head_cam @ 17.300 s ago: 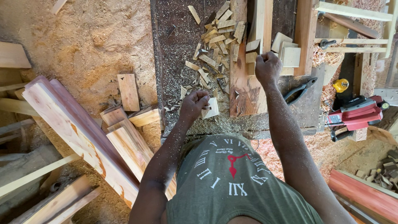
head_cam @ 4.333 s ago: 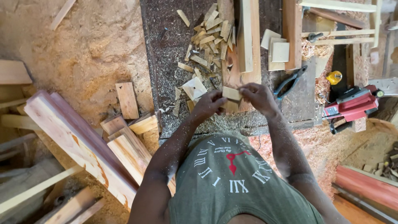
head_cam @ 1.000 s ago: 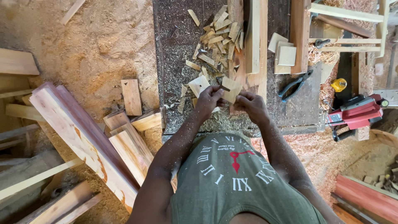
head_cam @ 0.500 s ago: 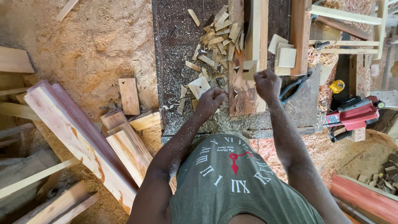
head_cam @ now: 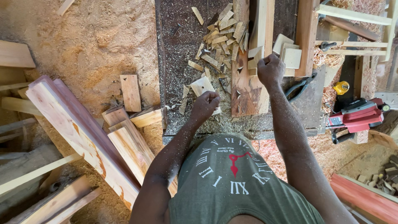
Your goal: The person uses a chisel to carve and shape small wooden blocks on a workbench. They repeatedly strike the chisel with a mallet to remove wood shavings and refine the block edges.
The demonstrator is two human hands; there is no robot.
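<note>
Two hands work on the dark bench (head_cam: 174, 62). Left hand (head_cam: 204, 106) is closed on a pale square wood offcut (head_cam: 201, 86) lying flat at the bench's near edge. Right hand (head_cam: 270, 69) is fisted beside small wood blocks (head_cam: 253, 58) against an upright plank (head_cam: 260, 25); what it holds cannot be told. The offcut appears light, stiff and dry, with splinter-prone edges; it is best gripped across its flat faces. Loose wood chips (head_cam: 222, 39) crowd the surface beyond. Pliers (head_cam: 302, 86), a yellow tape measure (head_cam: 341, 87) and a red power tool (head_cam: 357, 117) lie to the right.
</note>
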